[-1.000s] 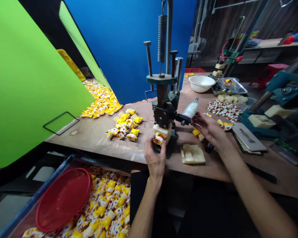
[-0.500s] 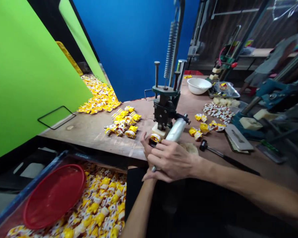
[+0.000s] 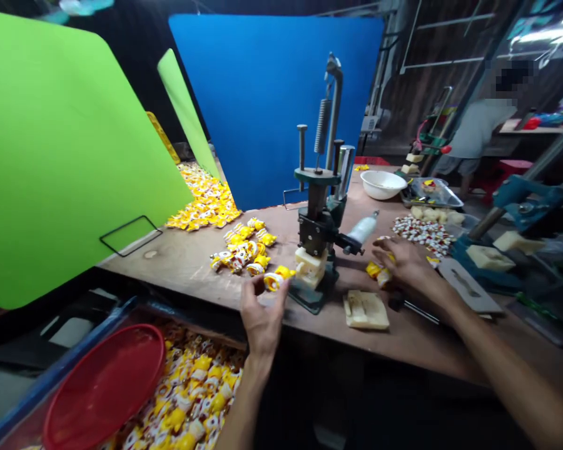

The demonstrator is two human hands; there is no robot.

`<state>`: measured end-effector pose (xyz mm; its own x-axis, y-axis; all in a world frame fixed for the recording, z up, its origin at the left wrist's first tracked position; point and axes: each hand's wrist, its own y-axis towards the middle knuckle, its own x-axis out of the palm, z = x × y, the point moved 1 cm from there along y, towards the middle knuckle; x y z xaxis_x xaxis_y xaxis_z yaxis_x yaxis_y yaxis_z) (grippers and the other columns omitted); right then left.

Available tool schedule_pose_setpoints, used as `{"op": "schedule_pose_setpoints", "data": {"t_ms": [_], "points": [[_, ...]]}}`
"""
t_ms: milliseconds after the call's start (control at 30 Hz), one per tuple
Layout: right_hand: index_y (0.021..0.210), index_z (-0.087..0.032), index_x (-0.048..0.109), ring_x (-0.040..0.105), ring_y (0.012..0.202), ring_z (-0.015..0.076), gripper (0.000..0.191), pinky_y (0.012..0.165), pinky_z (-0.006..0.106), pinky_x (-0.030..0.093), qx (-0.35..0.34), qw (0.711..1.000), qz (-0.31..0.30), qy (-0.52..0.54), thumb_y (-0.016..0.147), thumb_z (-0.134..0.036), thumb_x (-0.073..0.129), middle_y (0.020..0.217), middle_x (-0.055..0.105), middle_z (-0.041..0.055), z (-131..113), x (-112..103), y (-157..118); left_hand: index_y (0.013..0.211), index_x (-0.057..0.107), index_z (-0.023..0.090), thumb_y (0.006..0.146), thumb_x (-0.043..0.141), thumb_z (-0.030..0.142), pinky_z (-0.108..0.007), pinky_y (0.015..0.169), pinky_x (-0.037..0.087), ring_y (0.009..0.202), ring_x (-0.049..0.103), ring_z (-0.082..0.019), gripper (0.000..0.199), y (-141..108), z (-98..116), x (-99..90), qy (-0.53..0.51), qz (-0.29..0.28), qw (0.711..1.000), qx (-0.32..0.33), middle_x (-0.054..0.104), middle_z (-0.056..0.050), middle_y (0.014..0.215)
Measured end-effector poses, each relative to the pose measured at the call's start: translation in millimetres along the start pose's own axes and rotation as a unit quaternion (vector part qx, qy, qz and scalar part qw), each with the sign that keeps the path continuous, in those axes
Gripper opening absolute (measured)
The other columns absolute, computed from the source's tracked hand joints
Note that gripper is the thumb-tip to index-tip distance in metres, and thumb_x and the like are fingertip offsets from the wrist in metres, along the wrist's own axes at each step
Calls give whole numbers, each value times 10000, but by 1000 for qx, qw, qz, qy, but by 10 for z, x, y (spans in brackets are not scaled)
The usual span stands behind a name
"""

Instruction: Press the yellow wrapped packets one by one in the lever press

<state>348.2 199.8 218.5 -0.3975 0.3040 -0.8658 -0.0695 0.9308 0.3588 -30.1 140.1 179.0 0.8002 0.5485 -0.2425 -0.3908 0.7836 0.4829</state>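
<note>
My left hand (image 3: 264,312) pinches a small yellow-and-white toy figure part (image 3: 274,280) between thumb and fingers, its hollow opening turned toward me. Just right of it stands a hand press (image 3: 316,219) with a cream-coloured block mould (image 3: 309,267) under its ram. The press lever has a white wrapped grip (image 3: 363,229), and no hand is on it. Over at the right, my right hand (image 3: 406,265) reaches across a few yellow-and-white parts (image 3: 379,273), fingers apart and bent above them. Its fingertips partly cover the parts, and whether they touch is unclear.
A loose cream mould block (image 3: 366,310) lies at the table's front edge, near a dark-handled hammer (image 3: 420,310). More parts (image 3: 244,247) lie left of the press. A bin with a red basin (image 3: 106,384) sits below left. A white bowl (image 3: 383,184) and a person (image 3: 478,131) are farther back.
Both hands have come away from the press lever, which now stands higher. My left hand has drawn the figure part leftward, out from the press; my right hand has moved right to the loose parts.
</note>
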Motion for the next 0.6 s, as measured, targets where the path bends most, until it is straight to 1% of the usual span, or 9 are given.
{"op": "schedule_pose_setpoints", "data": {"t_ms": [67,100,200,300,367,433,500,533,600], "points": [[1308,-197,756,663,1291,414,430,1124,606,469,-52,990,-40,-123,1036,-474,573,1300,771,192,169,287,-261,1224,674,213,885,865,547,-405,936,574,1004,716,-261,514,229,-171,-81,36,30,998,35,746,-88,1125],[1325,-200,753,628,1339,435,426,1162,656,414,-69,986,-53,-145,1029,-463,594,1311,764,198,204,374,-334,1230,670,211,890,856,550,-422,958,565,1027,713,-274,515,375,-250,-72,63,28,996,64,748,-96,1139],[1262,-226,779,613,1341,423,343,1193,721,325,-111,979,-80,-152,1046,-418,595,1269,775,182,170,426,-341,1199,686,210,948,793,520,-494,1052,504,1111,700,-325,413,845,-420,104,174,-20,975,136,773,-120,1168],[1201,-226,794,675,1240,386,311,1158,650,406,-111,984,-78,-112,1032,-436,639,1196,794,163,39,274,-243,1151,704,195,963,771,482,-559,1093,454,1184,668,-385,349,1176,-480,283,270,-73,950,136,777,-161,1202],[1164,-224,788,722,1143,357,363,1044,538,524,-46,998,-53,-7,1011,-534,679,1152,803,148,-66,144,-252,1145,708,190,940,794,484,-593,1103,444,1215,649,-410,369,1198,-449,279,280,-84,948,125,763,-179,1227],[1111,-234,771,755,1030,323,463,876,443,592,53,987,-18,149,955,-667,722,1102,808,121,-210,59,-355,1214,692,197,929,807,490,-594,1118,452,1233,643,-392,425,997,-354,169,226,-27,967,118,739,-168,1258],[1038,-239,750,766,937,301,540,776,405,610,141,945,5,294,872,-752,776,1044,812,102,-431,60,-511,1330,631,211,945,798,478,-527,1089,512,1194,664,-328,497,571,-203,30,108,52,988,98,708,-146,1272],[1003,-238,741,767,918,298,561,765,401,617,170,923,9,346,828,-767,811,1019,814,97,-578,94,-589,1386,584,222,963,786,452,-479,1049,553,1151,682,-288,522,300,-114,-17,34,61,995,76,692,-134,1271],[953,-237,731,772,914,300,575,785,406,632,199,889,4,411,763,-761,873,996,818,96,-920,208,-713,1489,494,273,972,790,414,-407,940,623,1117,717,-249,612,-263,77,-15,-80,-65,994,40,669,-127,1337]]}}
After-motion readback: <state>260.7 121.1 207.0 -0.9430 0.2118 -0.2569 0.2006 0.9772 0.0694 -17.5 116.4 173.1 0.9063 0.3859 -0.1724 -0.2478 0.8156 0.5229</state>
